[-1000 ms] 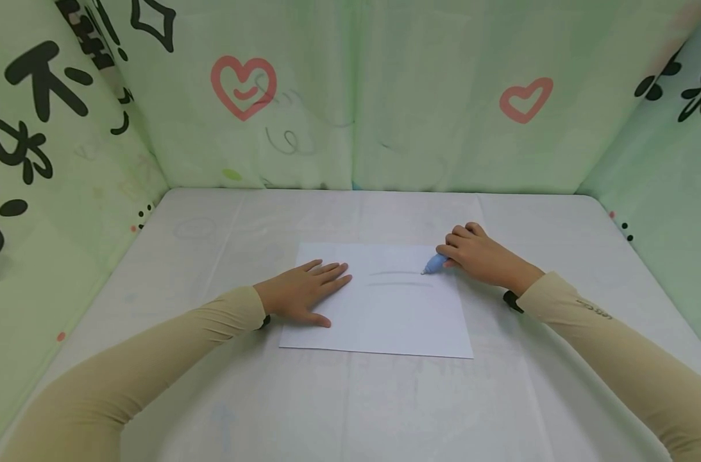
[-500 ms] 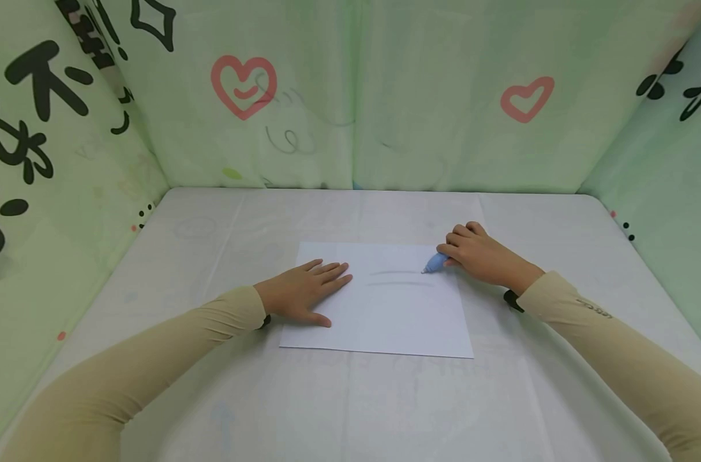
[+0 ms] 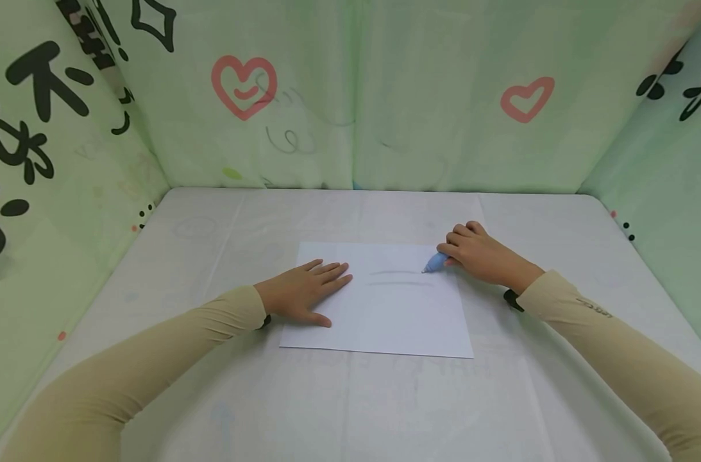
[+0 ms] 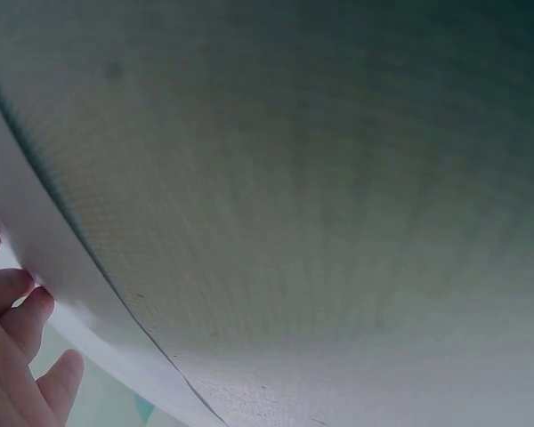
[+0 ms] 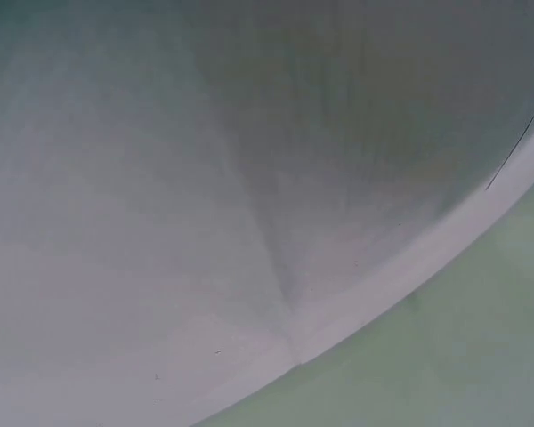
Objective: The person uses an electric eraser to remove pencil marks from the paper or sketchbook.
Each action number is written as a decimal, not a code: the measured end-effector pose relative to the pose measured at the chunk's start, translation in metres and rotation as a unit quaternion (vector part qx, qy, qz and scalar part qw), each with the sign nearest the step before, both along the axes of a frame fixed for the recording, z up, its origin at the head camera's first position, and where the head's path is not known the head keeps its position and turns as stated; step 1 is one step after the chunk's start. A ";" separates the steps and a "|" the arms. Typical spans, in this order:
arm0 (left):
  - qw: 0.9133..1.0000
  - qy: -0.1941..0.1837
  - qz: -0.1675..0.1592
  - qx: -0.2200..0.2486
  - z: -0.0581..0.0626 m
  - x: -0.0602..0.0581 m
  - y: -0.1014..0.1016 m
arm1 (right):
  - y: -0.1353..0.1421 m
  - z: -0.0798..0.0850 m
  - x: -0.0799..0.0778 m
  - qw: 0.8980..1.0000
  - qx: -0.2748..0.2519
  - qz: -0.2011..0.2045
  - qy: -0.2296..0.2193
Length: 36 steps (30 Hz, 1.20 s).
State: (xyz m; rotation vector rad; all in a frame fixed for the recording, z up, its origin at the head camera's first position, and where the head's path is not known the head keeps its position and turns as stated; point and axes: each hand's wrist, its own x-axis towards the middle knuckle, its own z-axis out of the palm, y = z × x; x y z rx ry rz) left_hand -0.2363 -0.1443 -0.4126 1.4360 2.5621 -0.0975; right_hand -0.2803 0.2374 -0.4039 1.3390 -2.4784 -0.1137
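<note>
A sheet of white paper (image 3: 379, 327) lies on the white-covered table, with two faint, roughly parallel lines (image 3: 402, 283) across its upper middle. On the sheet's left part my left hand (image 3: 304, 292) rests flat, fingers spread; its fingertips also show at the lower left of the left wrist view. My right hand (image 3: 477, 253), at the paper's upper right corner, grips a light blue correction pen (image 3: 435, 263) with a tapered nozzle. The pen's fine tip points down-left, right at the end of the upper line. Fingers cover the pen's rear part.
The tabletop (image 3: 408, 410) has a creased white cover. Green fabric walls (image 3: 419, 141) with red hearts and black lettering stand at the back and both sides. Beige sleeves cover both forearms, and a dark band (image 3: 513, 300) shows under the right wrist.
</note>
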 end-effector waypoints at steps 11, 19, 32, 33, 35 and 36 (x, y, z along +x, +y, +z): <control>1.000 -0.008 0.011 -0.010 -0.001 0.000 0.000 | 0.002 -0.001 0.001 1.000 0.001 0.002 -0.001; 1.000 -0.005 0.001 -0.004 -0.002 -0.001 0.001 | -0.003 0.000 -0.002 1.000 -0.007 0.010 0.002; 1.000 -0.003 0.006 -0.018 -0.002 -0.002 0.000 | -0.003 0.001 0.000 1.000 0.003 0.010 0.001; 1.000 -0.003 0.006 -0.018 -0.002 -0.002 0.000 | -0.003 0.001 0.000 1.000 0.001 0.011 0.002; 1.000 -0.002 0.004 -0.017 -0.002 -0.002 0.000 | -0.004 0.001 -0.002 1.000 -0.002 0.012 0.002; 1.000 -0.002 0.004 -0.016 -0.002 -0.003 0.000 | -0.005 0.000 -0.002 1.000 -0.003 0.011 0.001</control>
